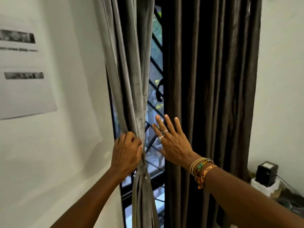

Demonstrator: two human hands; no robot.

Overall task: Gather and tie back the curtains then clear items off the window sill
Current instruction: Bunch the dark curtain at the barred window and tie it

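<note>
Early stage: the left curtain (131, 83), at the window's left edge, is bunched and apparently knotted below the gripping left hand (127, 152); the right hand (171, 142), fingers spread, meets the ungathered right curtain (213, 83); the sill, unseen, remains to be cleared.

Print on the paper (24, 89) is blurred, and the left edge cuts it off. Fingertips of the left hand (126, 153) are buried in the grey curtain (136, 79). The dark curtain (210, 79) hides most of the window (156, 51). Both curtains run past the top edge.
</note>
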